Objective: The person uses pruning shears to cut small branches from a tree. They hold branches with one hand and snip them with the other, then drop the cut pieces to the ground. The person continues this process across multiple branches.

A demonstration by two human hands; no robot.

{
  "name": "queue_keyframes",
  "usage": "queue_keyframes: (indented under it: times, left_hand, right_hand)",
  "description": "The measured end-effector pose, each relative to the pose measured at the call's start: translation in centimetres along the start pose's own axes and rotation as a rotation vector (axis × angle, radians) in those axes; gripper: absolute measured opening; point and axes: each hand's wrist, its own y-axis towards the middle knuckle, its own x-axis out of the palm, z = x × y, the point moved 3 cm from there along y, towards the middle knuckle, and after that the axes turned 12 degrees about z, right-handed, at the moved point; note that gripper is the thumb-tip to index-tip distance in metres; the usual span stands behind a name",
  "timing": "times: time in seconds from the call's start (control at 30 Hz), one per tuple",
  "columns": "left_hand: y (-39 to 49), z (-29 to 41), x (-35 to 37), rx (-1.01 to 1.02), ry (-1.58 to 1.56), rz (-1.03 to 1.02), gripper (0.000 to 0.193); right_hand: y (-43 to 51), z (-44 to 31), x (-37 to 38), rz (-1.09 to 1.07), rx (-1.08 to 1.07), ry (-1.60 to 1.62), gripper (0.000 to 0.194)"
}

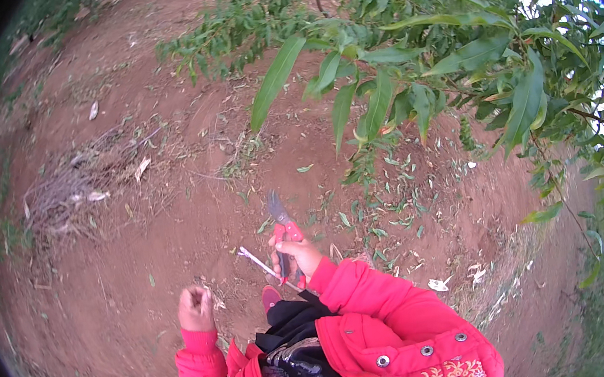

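Observation:
My right hand [299,251] grips a pair of pruning shears [287,228] by their red handles. The dark blades point away from me over the bare soil, and the gap between them is too small to judge. Beside and partly behind that hand runs a thin pale stick [257,261]; whether it is held or lies on the ground I cannot tell. Lower left, my left hand [196,308] is raised with its fingers curled in and nothing visible in it. Both arms wear red sleeves. One reddish shoe [271,297] shows below the shears.
Leafy tree branches [466,63] hang across the upper right, close to the camera. A heap of dry cut twigs [65,196] lies at left on the brown soil [121,270]. Fallen leaves [393,200] and pale dry scraps [439,284] are scattered at right.

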Motion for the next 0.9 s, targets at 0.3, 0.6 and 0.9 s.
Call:
queue_keyframes:
  times: [0.3,0.6,0.9]
  left_hand:
    - [9.4,26.7,7.7,0.976,-0.128,-0.132,0.018]
    - [14.0,36.8,17.9,1.463,-0.150,-0.194,0.029]
    - [21.9,27.7,22.7,0.878,-0.254,-0.670,0.015]
  right_hand:
    - [-2.8,-6.4,-0.5,0.254,-0.239,0.064,0.022]
    - [-4.5,-5.8,2.1,0.577,-0.520,0.045,0.027]
    - [-3.8,-1.6,7.7,0.849,-0.700,0.224,0.030]
